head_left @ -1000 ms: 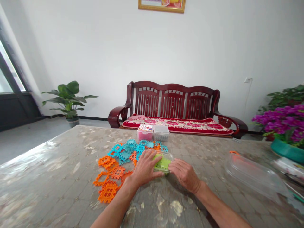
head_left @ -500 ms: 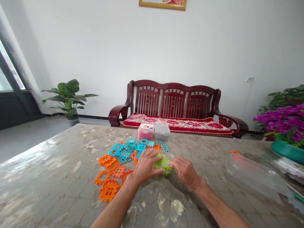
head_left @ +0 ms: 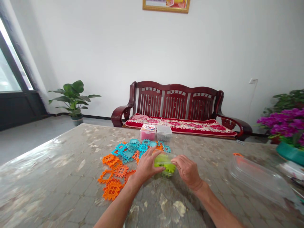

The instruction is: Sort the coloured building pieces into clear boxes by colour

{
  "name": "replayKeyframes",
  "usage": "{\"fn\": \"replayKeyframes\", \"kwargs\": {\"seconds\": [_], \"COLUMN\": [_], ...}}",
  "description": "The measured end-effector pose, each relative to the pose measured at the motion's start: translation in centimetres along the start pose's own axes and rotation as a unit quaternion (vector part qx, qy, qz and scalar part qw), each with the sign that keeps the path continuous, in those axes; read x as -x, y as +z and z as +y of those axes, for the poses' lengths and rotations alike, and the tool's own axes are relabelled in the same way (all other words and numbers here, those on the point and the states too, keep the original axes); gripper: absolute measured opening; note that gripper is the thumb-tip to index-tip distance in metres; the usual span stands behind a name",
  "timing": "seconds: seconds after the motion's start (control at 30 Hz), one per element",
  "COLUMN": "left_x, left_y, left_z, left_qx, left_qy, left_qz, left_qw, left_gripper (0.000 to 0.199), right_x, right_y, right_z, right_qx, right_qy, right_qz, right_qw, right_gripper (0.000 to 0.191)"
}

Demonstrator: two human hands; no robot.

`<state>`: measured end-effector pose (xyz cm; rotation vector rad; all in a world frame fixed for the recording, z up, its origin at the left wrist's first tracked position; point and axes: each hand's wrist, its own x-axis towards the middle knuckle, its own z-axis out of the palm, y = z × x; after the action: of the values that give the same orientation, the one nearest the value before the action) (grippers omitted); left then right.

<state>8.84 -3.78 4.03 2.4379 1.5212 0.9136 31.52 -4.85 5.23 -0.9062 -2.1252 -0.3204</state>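
A clear plastic box (head_left: 169, 174) with bright green pieces (head_left: 168, 166) in it stands on the table between my hands. My left hand (head_left: 148, 164) grips its left side, thumb at the front and fingers over the back edge. Fingers curled, my right hand (head_left: 187, 171) pinches the box's right edge near the top. To the left lies a loose pile of orange pieces (head_left: 112, 189), notched squares with window-like openings. Turquoise pieces (head_left: 128, 154) are heaped behind them, reaching behind my left hand.
Two small lidded boxes, one pink (head_left: 148, 132) and one clear (head_left: 164, 133), stand at the table's back edge. A large clear plastic container (head_left: 261, 180) and a green flower pot (head_left: 289, 153) are on the right. Beyond the table (head_left: 71, 158) is a wooden bench (head_left: 175, 104).
The view has shifted slightly, so everything appears a little further right. Both hands remain on the box, and more of the green pieces shows between them.
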Motion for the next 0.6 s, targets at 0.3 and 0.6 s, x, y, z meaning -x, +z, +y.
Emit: {"fn": "replayKeyframes", "kwargs": {"seconds": [0.3,0.6], "left_x": [-0.3,-0.4], "left_y": [0.8,2.1], "left_z": [0.0,-0.4], "left_qx": [0.065,0.054], "left_qy": [-0.103,-0.147], "left_qz": [0.041,0.04], "left_qw": [0.992,0.987], "left_gripper": [0.109,0.092], "right_x": [-2.4,-3.9], "right_y": [0.4,0.7], "right_z": [0.9,3.6], "right_qx": [0.047,-0.079], "right_qy": [0.092,0.333], "right_qz": [0.019,0.045], "right_qw": [0.994,0.938], "right_gripper": [0.029,0.036]}}
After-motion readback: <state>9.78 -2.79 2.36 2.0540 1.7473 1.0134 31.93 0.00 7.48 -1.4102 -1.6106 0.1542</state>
